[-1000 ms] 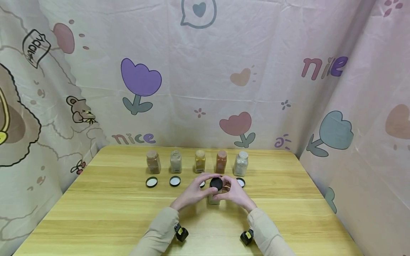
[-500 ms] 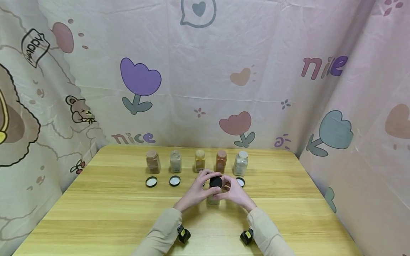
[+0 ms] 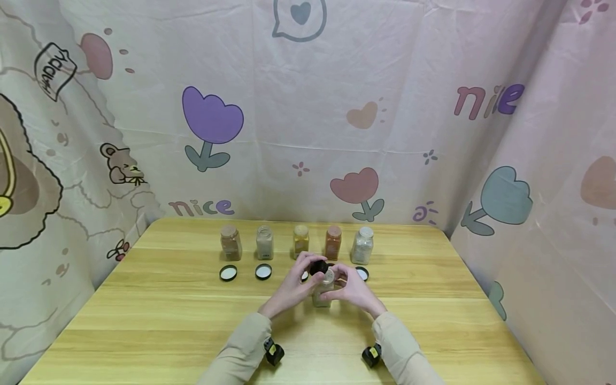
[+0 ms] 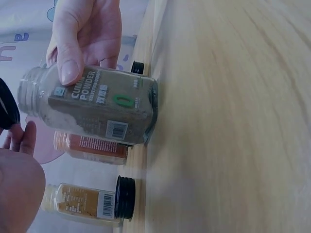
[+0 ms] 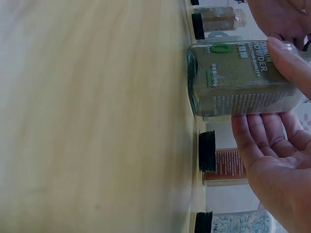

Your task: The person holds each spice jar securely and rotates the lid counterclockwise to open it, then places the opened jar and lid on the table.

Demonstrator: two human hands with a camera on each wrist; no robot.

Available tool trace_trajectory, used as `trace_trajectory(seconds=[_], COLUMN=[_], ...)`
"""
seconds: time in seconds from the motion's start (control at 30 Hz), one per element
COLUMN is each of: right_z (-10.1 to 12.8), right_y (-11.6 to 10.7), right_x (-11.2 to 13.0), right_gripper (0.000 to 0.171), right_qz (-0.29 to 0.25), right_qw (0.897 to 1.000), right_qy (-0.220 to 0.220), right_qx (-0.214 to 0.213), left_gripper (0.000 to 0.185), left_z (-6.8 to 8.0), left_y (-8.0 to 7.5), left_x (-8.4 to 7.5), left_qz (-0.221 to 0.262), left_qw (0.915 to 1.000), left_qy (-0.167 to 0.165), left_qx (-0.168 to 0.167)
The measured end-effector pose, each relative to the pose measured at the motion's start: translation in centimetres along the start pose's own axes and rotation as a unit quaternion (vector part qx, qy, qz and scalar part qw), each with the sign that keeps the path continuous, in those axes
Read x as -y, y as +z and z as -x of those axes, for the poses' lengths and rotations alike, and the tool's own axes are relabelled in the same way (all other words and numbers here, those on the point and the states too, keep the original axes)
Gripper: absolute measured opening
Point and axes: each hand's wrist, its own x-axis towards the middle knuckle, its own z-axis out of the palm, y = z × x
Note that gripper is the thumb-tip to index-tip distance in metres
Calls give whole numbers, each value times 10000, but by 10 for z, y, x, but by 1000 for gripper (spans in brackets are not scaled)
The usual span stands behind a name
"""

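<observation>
A clear glass jar of cumin powder (image 3: 321, 297) stands upright on the table between both hands, its label readable in the left wrist view. My right hand (image 3: 355, 289) grips the jar from the right side, thumb across its label and fingers behind, as the right wrist view shows. In my left hand (image 3: 294, 282) is a black lid (image 3: 317, 267), pinched between thumb and fingers and tilted just left of the jar's mouth. A pale perforated top shows on the jar in the head view. The same lid (image 4: 7, 104) enters the left wrist view at its edge.
Behind the hands stands a row of lidless spice jars: brown (image 3: 231, 246), grey (image 3: 264, 246), yellow (image 3: 300, 241), red-orange (image 3: 333, 245) and white (image 3: 362, 247). Black lids with white liners, such as this left lid (image 3: 228, 273), lie before them. A patterned cloth (image 3: 289, 107) hangs behind the table.
The black lid has come off the jar and shifted left with the left hand, uncovering the jar's top. The right hand keeps its hold on the jar in the same place.
</observation>
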Motion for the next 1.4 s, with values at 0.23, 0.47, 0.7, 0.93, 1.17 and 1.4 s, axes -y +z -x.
trace_trajectory(seconds=[0.23,0.47,0.7,0.93,1.17,1.4], right_z=[0,3,6,11,14,17], right_y=[-5,-12,-21,-29,-39,-49], right_x=[-3,-6,-4,-2,-6,-9], right_gripper=[48,47,47,50,50,48], right_qz=[125,284,277,223,86,-92], right_qw=[9997,9992,9987,9978,9962,9938], right_qy=[-161,-188,-147,-102,-107,-111], right_qx=[115,204,390,609,863,1098], left_gripper=[36,43,42,48,51,50], left_z=[0,1,3,6,6,7], left_y=[-5,-9,-12,-13,-13,-11], left_x=[-1,-2,-3,-6,-5,-5], left_qz=[509,750,987,998,812,941], left_qw=[9987,9970,9938,9916,9952,9922], left_qy=[29,-187,-511,-818,-476,-629], left_qx=[-69,-6,-68,-9,259,524])
